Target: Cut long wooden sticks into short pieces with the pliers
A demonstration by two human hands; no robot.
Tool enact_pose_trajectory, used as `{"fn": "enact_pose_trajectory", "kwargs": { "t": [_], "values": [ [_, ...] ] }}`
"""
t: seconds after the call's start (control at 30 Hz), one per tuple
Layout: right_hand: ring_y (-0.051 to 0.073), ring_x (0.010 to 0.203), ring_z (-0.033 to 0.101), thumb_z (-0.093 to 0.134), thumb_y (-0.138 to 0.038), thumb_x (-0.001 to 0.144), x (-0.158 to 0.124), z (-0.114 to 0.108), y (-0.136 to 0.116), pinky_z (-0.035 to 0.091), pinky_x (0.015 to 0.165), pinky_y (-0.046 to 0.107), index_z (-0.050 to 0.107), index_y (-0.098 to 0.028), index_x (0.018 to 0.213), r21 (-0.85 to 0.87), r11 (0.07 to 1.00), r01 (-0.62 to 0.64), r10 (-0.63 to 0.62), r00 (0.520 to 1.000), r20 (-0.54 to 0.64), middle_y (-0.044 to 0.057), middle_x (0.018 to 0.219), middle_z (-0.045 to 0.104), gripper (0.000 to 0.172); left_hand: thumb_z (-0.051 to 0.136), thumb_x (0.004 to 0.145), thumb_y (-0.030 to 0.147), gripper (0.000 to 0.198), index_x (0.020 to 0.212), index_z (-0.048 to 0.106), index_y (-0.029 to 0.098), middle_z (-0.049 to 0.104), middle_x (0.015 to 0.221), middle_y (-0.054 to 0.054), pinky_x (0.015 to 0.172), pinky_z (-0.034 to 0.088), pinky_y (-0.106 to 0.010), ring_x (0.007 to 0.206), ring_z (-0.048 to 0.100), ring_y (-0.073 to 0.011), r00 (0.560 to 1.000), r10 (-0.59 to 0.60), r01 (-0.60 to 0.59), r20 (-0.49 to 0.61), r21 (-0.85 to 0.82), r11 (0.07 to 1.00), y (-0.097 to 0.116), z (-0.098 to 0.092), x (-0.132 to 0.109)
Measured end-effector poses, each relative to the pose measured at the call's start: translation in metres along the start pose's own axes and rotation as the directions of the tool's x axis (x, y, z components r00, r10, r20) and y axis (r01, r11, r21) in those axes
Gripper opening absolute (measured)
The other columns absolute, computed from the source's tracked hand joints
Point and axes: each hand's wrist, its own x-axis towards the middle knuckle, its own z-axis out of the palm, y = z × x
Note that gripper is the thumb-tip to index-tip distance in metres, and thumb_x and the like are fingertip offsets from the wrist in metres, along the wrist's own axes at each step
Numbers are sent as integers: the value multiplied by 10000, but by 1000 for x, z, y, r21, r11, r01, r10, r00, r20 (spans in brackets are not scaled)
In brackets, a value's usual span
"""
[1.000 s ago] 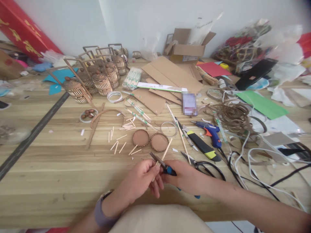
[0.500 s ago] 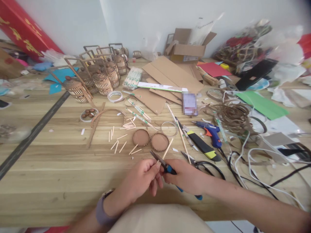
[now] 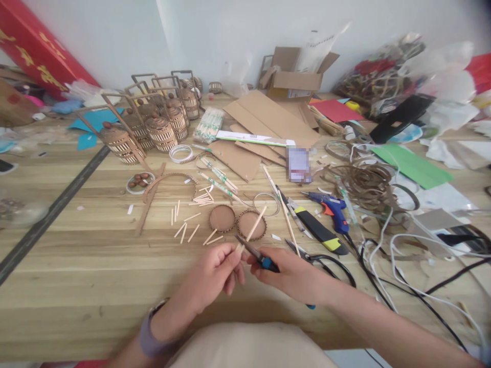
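My left hand (image 3: 215,273) pinches a thin wooden stick (image 3: 256,224) between thumb and fingers, its far end slanting up over the right of two round cardboard discs. My right hand (image 3: 286,268) is wrapped round blue-and-black handled pliers (image 3: 251,249). Their dark jaws lie across the stick close to my left fingertips; whether they grip it I cannot tell. Just ahead are the left cardboard disc (image 3: 222,219) and the right cardboard disc (image 3: 262,228), both with notched rims. Several short cut sticks (image 3: 183,232) lie scattered to the left.
Black-handled scissors (image 3: 335,266), a utility knife (image 3: 322,232) and a blue glue gun (image 3: 335,207) lie to the right, among cables (image 3: 383,276). Small lidded baskets (image 3: 161,133) with tall handles stand at the back left. Flat cardboard (image 3: 272,117) covers the back middle.
Both hands have shifted slightly left. The stick and pliers moved left with them, so the stick now crosses in front of the right disc.
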Motion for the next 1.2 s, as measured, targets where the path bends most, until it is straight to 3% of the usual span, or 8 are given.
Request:
{"fn": "enact_pose_trajectory", "kwargs": {
  "t": [0.1,0.2,0.27,0.5,0.63,0.73,0.93,1.2],
  "values": [
    [184,725,597,488,-268,867,-8,1,7,446,659,281,612,-194,929,-86,992,-92,75,981,-181,27,789,650,157,388,953,482,338,859,531,190,613,677,15,509,360,-225,479,488,-100,998,-5,13,-63,134,991,4,-8,-3],
    [231,775,607,419,-318,912,-10,8,15,454,682,329,558,-192,935,-231,972,-55,-58,888,-457,83,853,634,188,366,963,409,323,744,494,209,607,676,-2,614,403,-262,594,556,-148,991,53,-6,-123,357,934,6,-8,-3],
    [250,814,610,397,-330,924,-9,14,20,460,698,346,529,-195,927,-288,957,-23,-142,830,-540,111,902,621,189,338,971,387,339,706,469,220,595,652,-2,639,394,-277,618,567,-165,983,90,-9,-157,453,892,8,-5,-3],
    [245,729,636,417,-340,921,-15,13,29,481,648,342,503,-221,878,-218,966,-139,18,877,-480,55,768,645,153,342,964,328,282,715,442,240,616,642,-11,610,358,-286,595,569,-190,960,107,62,-258,571,819,6,-7,-3],
    [259,903,651,406,-307,949,-19,14,19,515,751,372,523,-208,975,-322,946,-17,-185,789,-586,124,986,651,156,348,955,286,258,731,467,236,662,711,-56,635,367,-310,659,608,-229,956,156,50,-250,659,750,-1,-4,1],
    [270,1094,608,422,-248,954,-10,19,11,508,857,391,520,-207,1091,-457,887,70,-344,759,-553,162,1238,585,174,331,963,279,275,797,544,222,674,785,-96,694,402,-343,749,625,-266,959,220,-13,-180,746,666,-5,3,4],
    [241,691,631,455,-310,956,13,32,15,426,559,308,518,-212,846,-594,786,-171,-257,784,-565,73,808,627,160,320,944,166,296,954,615,196,681,909,-144,763,425,-377,855,635,-301,967,204,13,-154,828,560,-5,13,5],
    [244,679,636,539,-342,938,15,32,17,364,544,296,478,-220,824,-632,731,-257,-215,792,-572,60,790,624,177,332,950,197,264,893,589,222,675,803,-127,657,401,-341,732,639,-284,977,143,36,-160,779,626,-3,15,8]
  ]
}}
